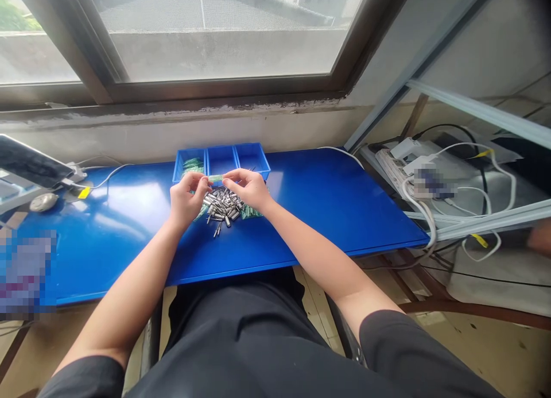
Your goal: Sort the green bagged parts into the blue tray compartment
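Note:
Between my two hands a small green strip (215, 178), perhaps a circuit board, is held level above the table. My left hand (187, 198) pinches its left end; my right hand (250, 189) has the right end between thumb and fingers. Below them lies a pile of small silvery metal parts (224, 205) with thin pins. Green strips (250, 213) lie at the pile's right side, partly under my right hand. Just behind my hands stands a blue tray with three compartments (221, 151); its left one holds more green pieces (193, 166).
The blue tabletop (318, 214) runs below a window. At the left are a tablet-like device (32, 159), a cable and a pale mouse-like object (43, 202). A metal frame (482, 108) stands at the right, with a power strip (394, 167) and white cables behind it.

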{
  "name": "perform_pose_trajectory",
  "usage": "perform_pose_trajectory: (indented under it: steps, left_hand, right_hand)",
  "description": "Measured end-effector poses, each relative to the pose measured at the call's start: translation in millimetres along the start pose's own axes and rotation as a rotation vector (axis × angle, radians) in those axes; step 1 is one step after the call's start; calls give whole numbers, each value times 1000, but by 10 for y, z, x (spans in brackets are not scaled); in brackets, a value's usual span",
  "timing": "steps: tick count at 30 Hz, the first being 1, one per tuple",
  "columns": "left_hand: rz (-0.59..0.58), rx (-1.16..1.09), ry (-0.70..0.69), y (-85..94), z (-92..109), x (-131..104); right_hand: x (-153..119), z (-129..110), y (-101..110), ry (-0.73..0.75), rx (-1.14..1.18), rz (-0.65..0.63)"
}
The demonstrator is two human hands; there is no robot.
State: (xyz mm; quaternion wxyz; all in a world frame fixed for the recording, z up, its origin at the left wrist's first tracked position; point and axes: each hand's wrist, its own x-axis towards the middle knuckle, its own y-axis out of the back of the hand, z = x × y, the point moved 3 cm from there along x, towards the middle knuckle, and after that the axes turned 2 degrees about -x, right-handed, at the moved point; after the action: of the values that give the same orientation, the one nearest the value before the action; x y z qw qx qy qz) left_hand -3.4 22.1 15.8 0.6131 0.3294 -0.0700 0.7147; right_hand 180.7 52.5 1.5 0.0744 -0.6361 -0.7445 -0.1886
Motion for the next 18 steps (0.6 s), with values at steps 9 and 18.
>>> perform_pose_trajectory:
  steps: [9,18]
  left_hand:
    - [11,92,-76,-20,-15,6]
    - [-35,64,-77,-30,-50,6]
  right_hand:
    - [6,-26,15,-4,48,28]
    - [21,20,4,-65,107,-9]
